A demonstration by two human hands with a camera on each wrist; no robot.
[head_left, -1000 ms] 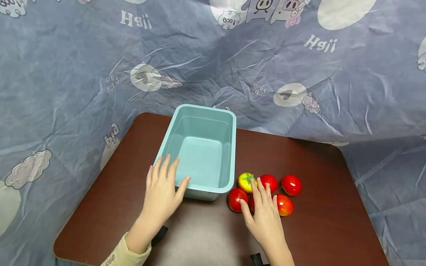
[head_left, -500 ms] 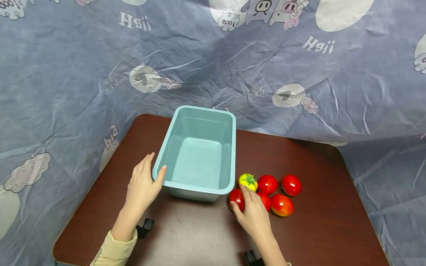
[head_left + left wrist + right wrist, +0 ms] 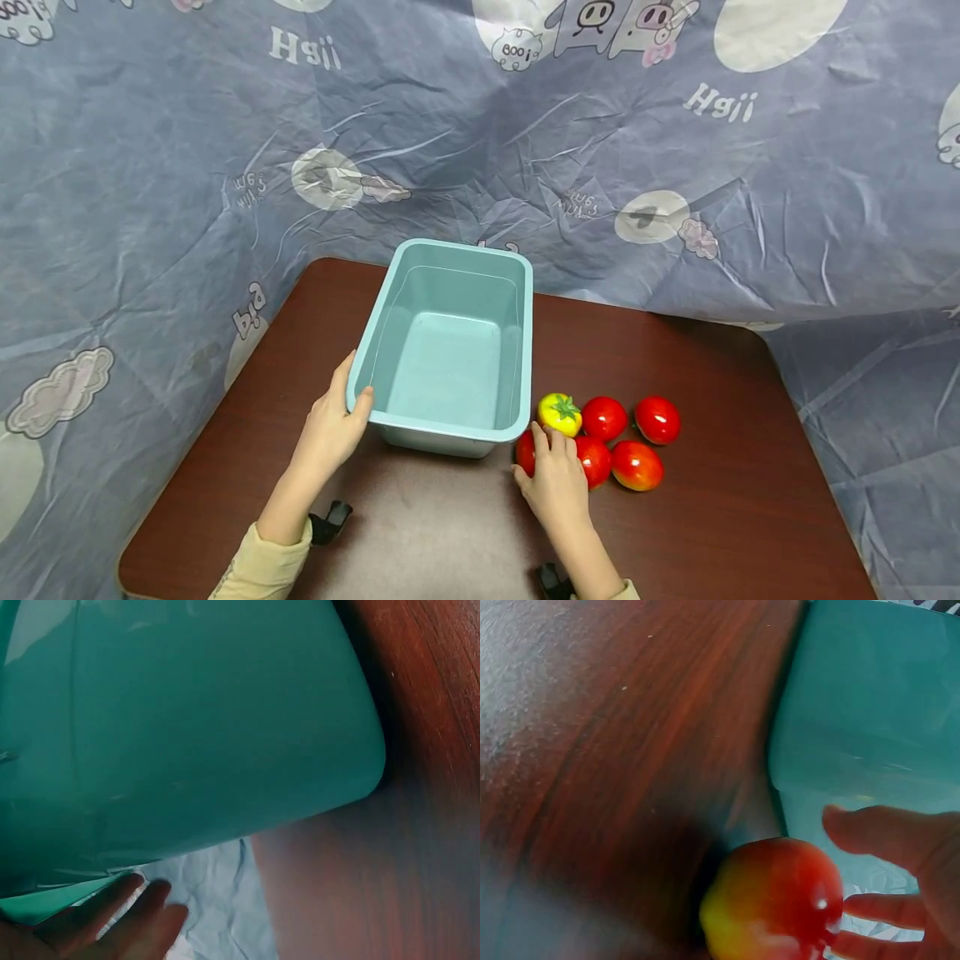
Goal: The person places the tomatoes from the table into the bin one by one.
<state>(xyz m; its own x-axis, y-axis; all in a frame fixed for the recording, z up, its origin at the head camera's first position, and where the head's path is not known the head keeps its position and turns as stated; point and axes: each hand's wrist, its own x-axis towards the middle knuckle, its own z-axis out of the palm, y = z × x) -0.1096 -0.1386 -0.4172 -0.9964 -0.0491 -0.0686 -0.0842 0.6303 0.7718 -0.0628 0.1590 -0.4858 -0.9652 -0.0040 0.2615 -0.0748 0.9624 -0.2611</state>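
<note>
In the head view, a light blue-green plastic bin [image 3: 450, 367] stands on the table with nothing inside. My left hand [image 3: 330, 421] grips its near left corner, thumb over the rim and the other fingers outside; those fingers [image 3: 150, 915] show beneath the rim in the left wrist view. My right hand [image 3: 555, 479] reaches over a red tomato [image 3: 524, 452] beside the bin's near right corner. In the right wrist view the tomato [image 3: 772, 900] has a yellow patch, and my spread thumb [image 3: 870, 829] stands apart from it; finger contact is unclear.
Right of the bin lie a yellow tomato [image 3: 559, 414] with a green top and several red ones, such as the far right tomato [image 3: 657, 419]. The brown table [image 3: 720, 500] has a printed grey-blue cloth [image 3: 465, 125] hanging behind it.
My left hand has moved left from above the bin's near edge and taken hold of its corner. My right hand has moved left and down to the leftmost red tomato.
</note>
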